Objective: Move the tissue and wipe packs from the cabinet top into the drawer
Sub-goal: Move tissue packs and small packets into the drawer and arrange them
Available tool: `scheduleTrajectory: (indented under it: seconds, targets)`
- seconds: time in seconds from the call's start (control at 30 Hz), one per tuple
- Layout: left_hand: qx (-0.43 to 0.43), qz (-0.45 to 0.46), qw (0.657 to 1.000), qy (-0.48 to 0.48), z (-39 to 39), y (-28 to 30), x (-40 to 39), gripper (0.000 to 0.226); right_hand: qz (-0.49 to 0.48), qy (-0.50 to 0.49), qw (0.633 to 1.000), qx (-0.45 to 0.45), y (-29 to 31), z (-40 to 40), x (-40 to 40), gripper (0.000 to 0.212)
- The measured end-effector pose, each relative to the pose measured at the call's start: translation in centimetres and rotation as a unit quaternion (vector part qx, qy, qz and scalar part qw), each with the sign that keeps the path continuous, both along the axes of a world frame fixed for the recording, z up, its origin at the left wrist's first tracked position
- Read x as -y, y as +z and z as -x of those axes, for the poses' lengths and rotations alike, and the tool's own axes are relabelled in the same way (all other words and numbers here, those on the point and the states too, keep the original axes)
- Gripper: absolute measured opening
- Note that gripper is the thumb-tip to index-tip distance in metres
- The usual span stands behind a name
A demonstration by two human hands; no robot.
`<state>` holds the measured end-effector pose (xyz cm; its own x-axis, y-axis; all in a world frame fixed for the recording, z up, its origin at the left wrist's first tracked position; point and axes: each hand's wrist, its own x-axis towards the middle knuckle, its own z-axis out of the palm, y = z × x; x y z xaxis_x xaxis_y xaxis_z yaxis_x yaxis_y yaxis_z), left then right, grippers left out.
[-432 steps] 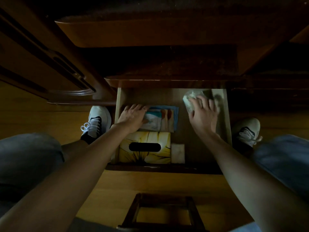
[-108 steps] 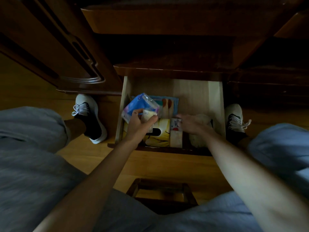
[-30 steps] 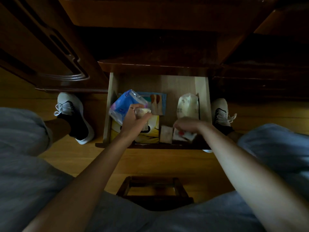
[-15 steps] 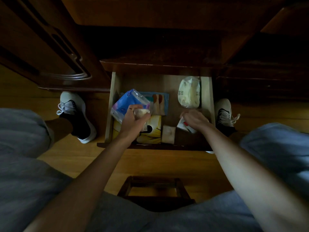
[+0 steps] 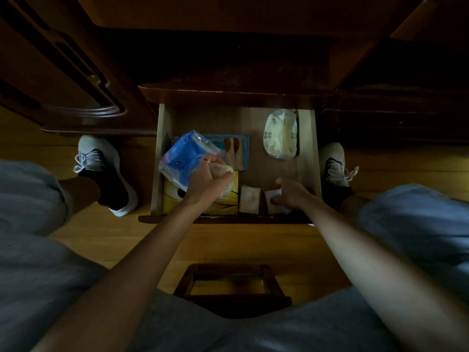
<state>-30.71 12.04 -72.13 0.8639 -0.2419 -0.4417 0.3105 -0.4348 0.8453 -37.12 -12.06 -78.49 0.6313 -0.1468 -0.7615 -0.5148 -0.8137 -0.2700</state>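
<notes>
A dim room in a home: dark carved wooden cabinet (image 5: 76, 80) at 10 o'clock, yellow wood floor (image 5: 114, 240), small wooden stool (image 5: 232, 290) at 6 o'clock.

6 packs (image 5: 280, 134) in 1 drawer (image 5: 307, 138), 2 hands (image 5: 208, 184), 2 shoes (image 5: 101, 168)

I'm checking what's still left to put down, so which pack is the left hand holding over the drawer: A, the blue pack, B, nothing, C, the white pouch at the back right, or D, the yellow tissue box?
A: the left hand grips the blue pack, tilted above the yellow tissue box, while the white pouch lies alone at the back right of the drawer.
</notes>
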Motion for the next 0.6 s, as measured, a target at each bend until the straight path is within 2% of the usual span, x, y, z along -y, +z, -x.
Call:
scheduleTrajectory:
  seconds: [0.13,0.23,0.33,0.37,0.43,0.5,0.53,0.6]
  targets:
    - [-0.001,0.004,1.0,-0.002,0.1,-0.2,-0.2,0.039,-0.019,-0.005,1.0,-0.007,0.4,-0.9,0.0,0.028]
    - [-0.005,0.001,1.0,0.002,0.2,-0.4,-0.6,0.039,-0.061,-0.06,0.996,-0.003,-0.1,-0.7,-0.6,0.021]
    - [-0.013,0.004,1.0,0.013,0.0,-0.4,-0.7,0.041,-0.06,-0.014,0.998,-0.015,-0.1,-1.4,-1.0,0.032]
    - [-0.015,0.003,1.0,0.016,0.0,-0.4,-0.7,0.041,-0.056,0.006,0.998,-0.015,0.4,-1.7,-1.0,0.029]
    - [-0.014,-0.002,1.0,0.015,0.0,-0.4,-0.7,0.041,-0.047,0.025,0.998,-0.027,1.0,-2.0,-0.8,0.007]
    - [-0.01,0.0,1.0,0.011,0.0,-0.3,-0.6,0.041,-0.029,0.008,1.0,-0.008,1.4,-2.0,-0.4,0.035]
    - [-0.007,0.002,1.0,0.012,0.0,-0.3,-0.6,0.041,-0.023,-0.02,0.999,0.026,1.7,-2.1,-0.3,0.038]
    - [-0.001,0.005,1.0,0.013,0.0,-0.2,-0.5,0.04,-0.05,-0.094,0.99,0.09,2.2,-2.6,-0.4,0.026]
